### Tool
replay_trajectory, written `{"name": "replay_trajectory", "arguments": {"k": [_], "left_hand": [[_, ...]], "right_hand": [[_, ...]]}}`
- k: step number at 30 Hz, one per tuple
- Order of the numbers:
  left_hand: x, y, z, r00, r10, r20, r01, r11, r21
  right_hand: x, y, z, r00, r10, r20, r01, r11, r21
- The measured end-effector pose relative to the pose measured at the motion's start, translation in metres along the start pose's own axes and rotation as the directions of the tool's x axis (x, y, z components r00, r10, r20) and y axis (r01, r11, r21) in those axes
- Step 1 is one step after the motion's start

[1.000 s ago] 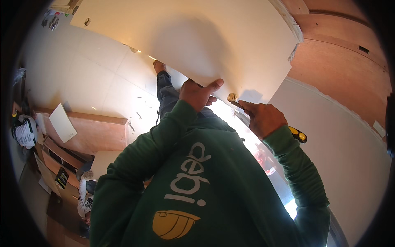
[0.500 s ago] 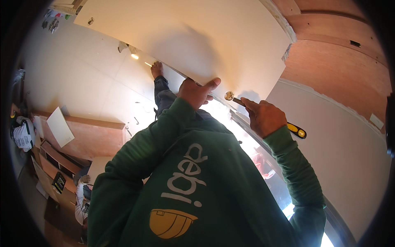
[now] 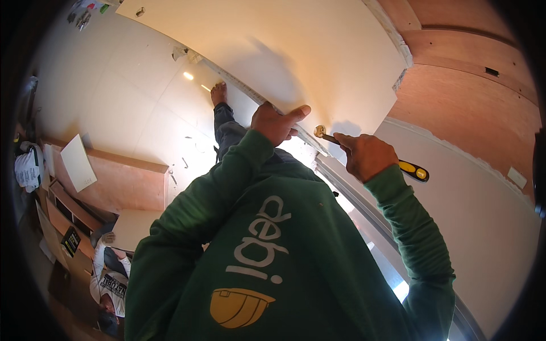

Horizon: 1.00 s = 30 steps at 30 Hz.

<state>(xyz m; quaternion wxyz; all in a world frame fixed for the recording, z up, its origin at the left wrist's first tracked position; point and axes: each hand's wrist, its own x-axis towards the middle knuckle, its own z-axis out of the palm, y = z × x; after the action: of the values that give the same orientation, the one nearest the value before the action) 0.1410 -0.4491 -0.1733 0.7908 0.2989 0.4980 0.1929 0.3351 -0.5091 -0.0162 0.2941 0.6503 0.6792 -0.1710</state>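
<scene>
A large white panel point(image 3: 347, 62) spreads across the top of the view, with a round, rough-edged hole point(image 3: 319, 131) near its near right corner. My left hand point(image 3: 277, 121) grips the panel's near edge, thumb on the upper face and fingers curled below. In my right hand point(image 3: 368, 156) is a chisel point(image 3: 414, 170) with a black and yellow handle. I hold it around the shaft, the handle sticking out behind my hand. Its metal tip meets the hole; how deep it reaches cannot be made out.
A second hole point(image 3: 140, 11) sits near the panel's far left end. My bare foot point(image 3: 218, 94) rests on the pale floor point(image 3: 131, 85). Reddish plywood point(image 3: 466, 96) stands at right. At lower left, a person point(image 3: 111, 278) is beside wooden cabinet parts point(image 3: 114, 182) and a loose white board point(image 3: 78, 163).
More of the panel's near edge shows, and the view has shifted slightly. The chisel tip stays at the hole, its handle a little lower. The person at lower left has come further into view.
</scene>
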Motion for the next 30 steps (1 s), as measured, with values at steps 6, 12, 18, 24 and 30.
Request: {"name": "replay_trajectory", "arguments": {"k": [6, 12, 18, 24, 30], "left_hand": [[-0.004, 0.006, 0.003, 1.0, -0.01, -0.026, 0.011, 1.0, 0.019], [-0.005, 0.007, 0.003, 0.999, -0.003, -0.039, 0.005, 0.998, 0.056], [0.0, 0.005, 0.002, 1.0, -0.012, 0.003, 0.012, 0.998, 0.057], [0.001, 0.0, 0.0, 1.0, 0.015, 0.013, -0.016, 0.999, 0.03], [-0.014, 0.015, 0.0, 0.999, -0.042, -0.027, 0.047, 0.981, 0.191]], "right_hand": [[0.025, -0.003, -0.012, 0.986, -0.026, 0.163, 0.054, 0.984, -0.167], [0.019, 0.015, 0.005, 0.979, -0.196, -0.049, 0.185, 0.966, -0.178], [0.004, 0.011, -0.004, 0.998, -0.048, 0.031, 0.049, 0.997, -0.054], [0.009, 0.002, -0.004, 0.996, -0.039, 0.076, 0.04, 0.999, -0.019], [0.012, 0.003, 0.0, 0.999, -0.028, 0.031, 0.029, 0.999, -0.023]]}}
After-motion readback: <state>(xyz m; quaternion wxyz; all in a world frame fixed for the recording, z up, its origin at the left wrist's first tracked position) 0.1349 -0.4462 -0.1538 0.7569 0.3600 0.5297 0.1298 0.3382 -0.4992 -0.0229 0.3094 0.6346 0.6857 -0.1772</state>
